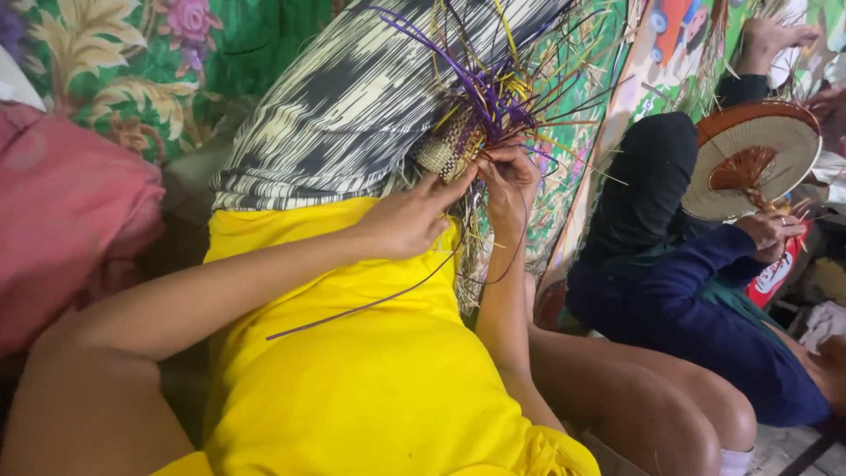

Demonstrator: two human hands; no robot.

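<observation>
A small woven piece of tan and purple checked strips rests on my knee, with loose purple and yellow strands fanning up from it. My left hand reaches across my lap in the yellow cloth and its fingertips pinch the lower edge of the weave. My right hand grips the strands just right of the weave. A long purple strand trails down over the yellow cloth.
A black-and-white patterned cloth covers my raised knee. To the right sits another person in dark blue, whose hand holds a round woven fan. A floral mat and a pink cushion lie at left.
</observation>
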